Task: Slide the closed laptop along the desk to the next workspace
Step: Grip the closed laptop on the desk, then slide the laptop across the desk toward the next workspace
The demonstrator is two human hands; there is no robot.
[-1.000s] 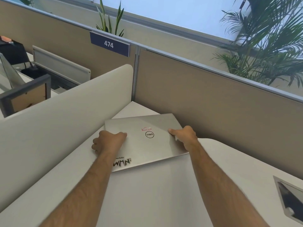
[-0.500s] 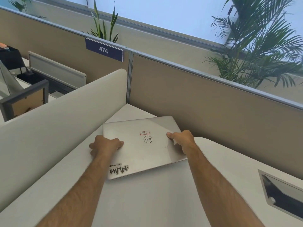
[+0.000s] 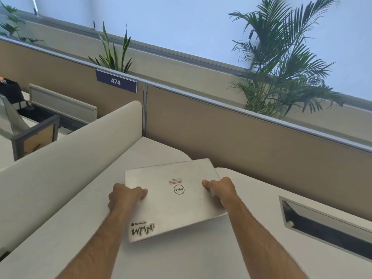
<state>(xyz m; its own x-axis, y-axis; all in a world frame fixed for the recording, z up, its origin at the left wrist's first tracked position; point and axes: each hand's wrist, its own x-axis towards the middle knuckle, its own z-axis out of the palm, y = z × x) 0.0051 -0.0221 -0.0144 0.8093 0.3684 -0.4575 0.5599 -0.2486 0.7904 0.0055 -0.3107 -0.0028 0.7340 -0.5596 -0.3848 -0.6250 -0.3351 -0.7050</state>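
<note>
A closed silver laptop (image 3: 173, 206), with a round logo, a red label and a black sticker near its front corner, lies flat on the white desk (image 3: 181, 258). Its far right corner reaches over the gap by the rear partition. My left hand (image 3: 125, 197) grips the laptop's left edge, thumb on the lid. My right hand (image 3: 222, 190) holds the right edge, thumb pressed on top. Both forearms stretch out from the bottom of the view.
A white curved divider (image 3: 66, 158) stands close along the left. A tan partition (image 3: 251, 141) with a "474" sign (image 3: 116, 81) runs behind the desk. A rectangular cable cutout (image 3: 326, 226) is sunk in the desk at the right. Plants stand behind the partition.
The laptop has slid toward me and to the right, out of the corner by the divider, with both hands still on its edges. The cable cutout has come further into view.
</note>
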